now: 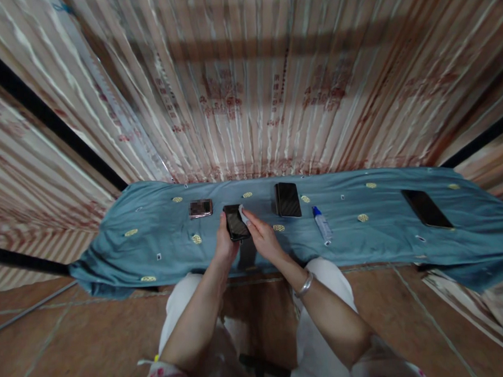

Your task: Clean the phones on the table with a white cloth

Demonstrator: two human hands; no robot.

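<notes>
The desk (162, 255) is lying under a blue cloth (364, 244) with yellow motifs, its near edge running just ahead of the person's knees and its far edge meeting a striped curtain (247, 98). Open cloth is lying to the left of the hands and again between the spray bottle (322, 224) and the far-right phone (427, 208), which is sitting close to the right end.

The left hand (225, 247) is reaching forward from below, fingers wrapped around the left edge of a dark smartphone (236, 222) and holding it just above the cloth near the desk's middle. The right hand (263, 238) is coming in from the right, wrist bearing a silver bangle (304, 285), fingertips pinching a small white wipe (243, 214) against the phone's upper right corner.

A second phone (287, 199) is lying flat just right of the hands, towards the far edge. A small blurred object (201, 208) is lying to the left.
</notes>
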